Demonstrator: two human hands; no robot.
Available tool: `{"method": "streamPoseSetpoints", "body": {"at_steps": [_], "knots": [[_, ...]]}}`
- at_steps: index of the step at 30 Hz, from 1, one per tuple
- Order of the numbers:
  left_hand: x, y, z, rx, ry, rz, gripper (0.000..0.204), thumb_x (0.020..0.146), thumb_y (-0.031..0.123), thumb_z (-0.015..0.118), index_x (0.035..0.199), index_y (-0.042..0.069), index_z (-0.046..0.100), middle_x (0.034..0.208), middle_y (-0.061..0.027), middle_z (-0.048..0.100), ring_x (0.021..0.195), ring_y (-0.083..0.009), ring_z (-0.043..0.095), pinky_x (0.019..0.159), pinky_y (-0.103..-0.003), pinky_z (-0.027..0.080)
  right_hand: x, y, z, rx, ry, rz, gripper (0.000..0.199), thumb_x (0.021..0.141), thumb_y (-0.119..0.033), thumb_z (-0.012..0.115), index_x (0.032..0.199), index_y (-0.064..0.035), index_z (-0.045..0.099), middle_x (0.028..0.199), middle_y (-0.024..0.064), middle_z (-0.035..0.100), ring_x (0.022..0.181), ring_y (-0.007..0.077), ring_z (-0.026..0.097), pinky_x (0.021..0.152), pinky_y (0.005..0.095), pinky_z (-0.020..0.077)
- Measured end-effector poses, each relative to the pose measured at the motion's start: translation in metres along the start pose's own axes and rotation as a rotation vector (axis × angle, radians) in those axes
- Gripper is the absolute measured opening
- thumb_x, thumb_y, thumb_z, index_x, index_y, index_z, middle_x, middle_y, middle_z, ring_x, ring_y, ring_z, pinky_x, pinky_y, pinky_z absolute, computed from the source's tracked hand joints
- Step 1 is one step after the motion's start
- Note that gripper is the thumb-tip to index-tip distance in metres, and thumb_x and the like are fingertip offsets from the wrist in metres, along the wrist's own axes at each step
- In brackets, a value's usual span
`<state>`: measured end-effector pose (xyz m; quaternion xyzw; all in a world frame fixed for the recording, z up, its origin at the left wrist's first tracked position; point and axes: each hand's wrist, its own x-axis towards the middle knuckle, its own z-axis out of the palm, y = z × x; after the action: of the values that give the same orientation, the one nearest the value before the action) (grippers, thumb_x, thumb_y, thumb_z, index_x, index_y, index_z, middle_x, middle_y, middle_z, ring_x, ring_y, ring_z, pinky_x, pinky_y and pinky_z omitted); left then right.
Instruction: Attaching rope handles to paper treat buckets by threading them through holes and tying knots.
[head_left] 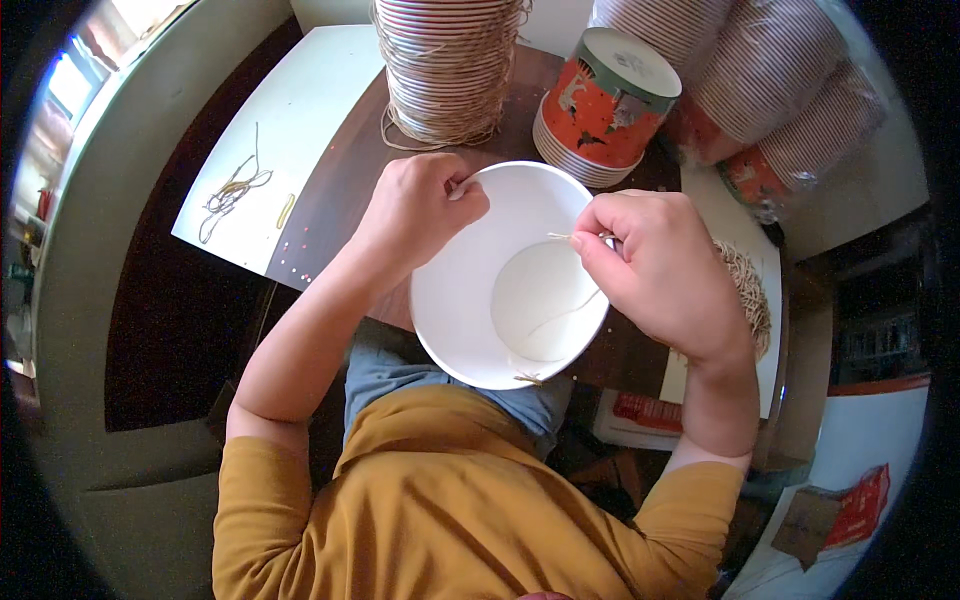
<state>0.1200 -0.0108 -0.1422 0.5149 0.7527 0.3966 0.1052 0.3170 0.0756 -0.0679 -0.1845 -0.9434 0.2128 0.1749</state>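
Observation:
A large white paper bucket [455,285] is tilted toward me between my hands, its open mouth facing up and its near rim by my lap. My left hand [425,205] is closed at the bucket's far-left rim, thumb at the inside edge. Over the right rim, my right hand [650,265] pinches a thin twine cord [560,236], whose short end sticks out past the fingertips. A length of pale cord hangs inside the bucket below that hand. At the near rim sits a small twine knot [528,378].
Behind the bucket stands a tall stack of buckets draped with twine [450,75]. Right of it are orange-and-green printed buckets [600,110] and plastic-wrapped stacks [770,70]. Loose twine [235,190] lies on the left board; a twine pile [750,295] lies beyond my right hand.

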Motion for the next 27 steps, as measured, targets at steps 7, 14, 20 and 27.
{"method": "streamPoseSetpoints", "body": {"at_steps": [7,14,20,27], "knots": [[0.001,0.001,-0.004,-0.078,-0.093,-0.165,0.019,0.076,0.013,0.061,0.083,-0.004,0.067,0.071,-0.0145,0.065,0.064,-0.0191,0.063,0.062,-0.031,0.050,-0.002,0.005,0.002,0.007,0.010,0.006,0.011,0.078,-0.006,0.062,0.076,0.0046,0.061,0.066,0.0156,0.061,0.057,0.0229,0.060,0.055,0.0321,0.0445],[-0.012,-0.018,-0.013,-0.309,-0.194,-0.032,0.025,0.078,0.007,0.058,0.099,-0.004,0.066,0.086,-0.0064,0.064,0.076,-0.0093,0.056,0.066,-0.025,0.047,0.015,0.030,0.004,0.033,-0.112,0.060,0.012,0.078,-0.008,0.065,0.081,0.0029,0.063,0.079,0.0143,0.061,0.070,0.0225,0.060,0.062,0.0319,0.0454],[-0.048,-0.002,-0.022,-0.826,-0.347,-0.254,0.042,0.088,0.012,0.064,0.125,-0.004,0.053,0.096,-0.0051,0.064,0.080,-0.0070,0.058,0.071,-0.022,0.049,0.018,0.040,0.020,-0.115,0.184,-0.143,0.007,0.078,-0.006,0.066,0.082,-0.0003,0.065,0.096,0.0120,0.058,0.080,0.0250,0.059,0.068,0.0347,0.0466],[-0.073,-0.012,-0.017,-0.900,-0.223,-0.400,0.029,0.095,0.009,0.054,0.121,-0.005,0.055,0.083,-0.0016,0.064,0.072,-0.0062,0.059,0.065,-0.021,0.050,0.011,0.009,0.037,0.198,-0.184,-0.006,0.013,0.081,-0.014,0.062,0.077,-0.0028,0.066,0.081,0.0165,0.061,0.076,0.0336,0.061,0.070,0.0444,0.0487]]}}
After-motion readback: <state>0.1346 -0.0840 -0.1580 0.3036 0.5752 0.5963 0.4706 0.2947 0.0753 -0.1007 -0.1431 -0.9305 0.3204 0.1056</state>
